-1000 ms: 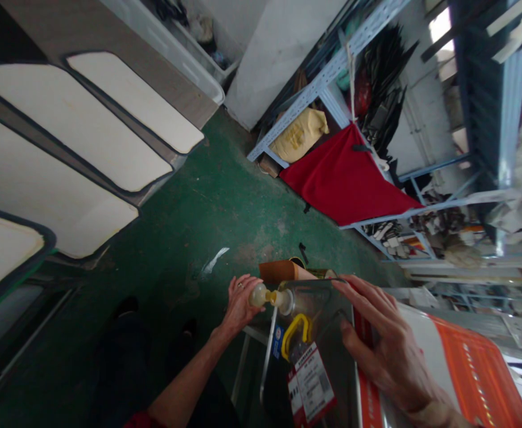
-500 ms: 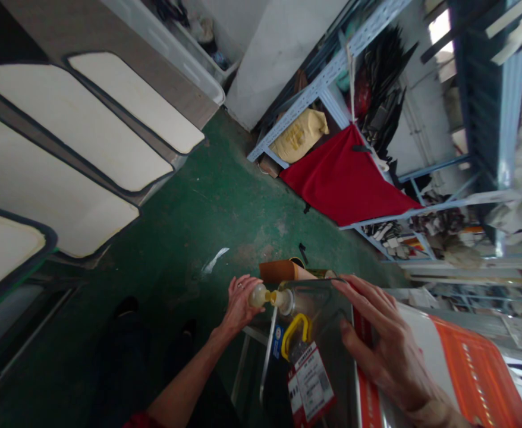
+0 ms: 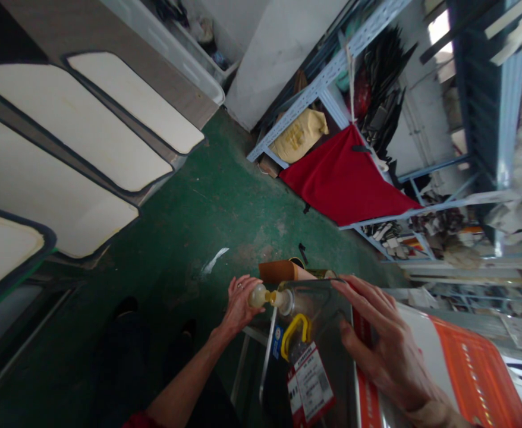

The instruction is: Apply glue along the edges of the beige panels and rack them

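My left hand (image 3: 239, 306) is wrapped around a small translucent bottle (image 3: 257, 295). The bottle's mouth points at the pale spout (image 3: 286, 302) of a large metal can (image 3: 339, 345), and yellowish liquid shows between the two. The can lies tipped over, its top facing left, with a yellow handle (image 3: 297, 330) and a white-and-red label (image 3: 311, 385) on that face. Across the can's upper edge my right hand (image 3: 386, 339) grips it, fingers over the far rim and thumb on the near side. My left palm is hidden behind the bottle.
White panels with dark edges (image 3: 87, 125) lie on a surface at left. A brown container (image 3: 279, 271) stands just beyond the can. Blue metal shelving (image 3: 305, 95) with a red cloth (image 3: 345, 178) is ahead, and green floor (image 3: 225, 196) lies between.
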### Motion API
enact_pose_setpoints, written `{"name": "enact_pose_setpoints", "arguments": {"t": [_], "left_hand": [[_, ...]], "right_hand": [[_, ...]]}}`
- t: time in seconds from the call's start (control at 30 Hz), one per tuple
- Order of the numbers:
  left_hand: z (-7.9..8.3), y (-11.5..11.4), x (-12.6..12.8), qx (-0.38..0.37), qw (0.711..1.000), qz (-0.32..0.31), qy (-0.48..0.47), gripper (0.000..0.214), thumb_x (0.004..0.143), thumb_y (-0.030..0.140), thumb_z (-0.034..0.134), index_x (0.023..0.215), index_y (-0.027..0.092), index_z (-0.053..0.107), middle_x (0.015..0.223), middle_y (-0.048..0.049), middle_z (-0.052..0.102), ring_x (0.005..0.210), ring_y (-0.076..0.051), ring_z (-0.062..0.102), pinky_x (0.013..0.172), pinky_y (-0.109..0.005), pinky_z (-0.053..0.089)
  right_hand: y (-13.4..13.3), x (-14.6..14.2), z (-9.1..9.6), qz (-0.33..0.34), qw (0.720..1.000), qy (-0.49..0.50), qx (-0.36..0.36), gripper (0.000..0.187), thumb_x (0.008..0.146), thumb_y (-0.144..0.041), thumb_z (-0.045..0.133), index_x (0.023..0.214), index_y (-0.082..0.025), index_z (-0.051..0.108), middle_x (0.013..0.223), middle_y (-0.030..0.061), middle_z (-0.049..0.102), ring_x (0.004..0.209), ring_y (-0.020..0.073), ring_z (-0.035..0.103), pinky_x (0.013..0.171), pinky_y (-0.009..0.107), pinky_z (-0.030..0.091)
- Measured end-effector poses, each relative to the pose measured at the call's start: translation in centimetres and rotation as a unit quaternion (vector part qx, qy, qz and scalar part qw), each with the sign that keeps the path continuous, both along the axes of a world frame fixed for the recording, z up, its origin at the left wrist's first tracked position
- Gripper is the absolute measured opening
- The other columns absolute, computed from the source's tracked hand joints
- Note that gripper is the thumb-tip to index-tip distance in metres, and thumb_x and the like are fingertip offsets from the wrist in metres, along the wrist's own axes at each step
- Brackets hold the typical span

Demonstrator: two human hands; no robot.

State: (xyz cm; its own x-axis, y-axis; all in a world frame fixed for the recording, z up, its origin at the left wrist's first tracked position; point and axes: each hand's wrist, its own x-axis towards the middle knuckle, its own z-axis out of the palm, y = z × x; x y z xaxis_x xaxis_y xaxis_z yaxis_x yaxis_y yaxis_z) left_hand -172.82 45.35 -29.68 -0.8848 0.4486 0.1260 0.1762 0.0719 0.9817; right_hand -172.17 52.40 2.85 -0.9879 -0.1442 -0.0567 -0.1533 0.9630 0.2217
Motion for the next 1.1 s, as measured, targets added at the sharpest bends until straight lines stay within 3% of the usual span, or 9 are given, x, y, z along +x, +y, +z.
{"name": "enact_pose_setpoints", "arguments": {"t": [1.1], "left_hand": [[-0.15,0.12,0.02,-0.006,1.0,0.006,0.01,0.06,0.065,0.043,0.072,0.119,0.02,0.058,0.118,-0.0109,0.064,0.121,-0.033,0.048,0.107,-0.051,0.021]], "right_hand": [[0.08,0.12,0.07,-0.007,1.0,-0.005,-0.001,0.043,0.082,-0.024,0.051,0.125,-0.019,0.051,0.124,0.0128,0.058,0.112,0.0298,0.055,0.088,0.049,0.047]]}}
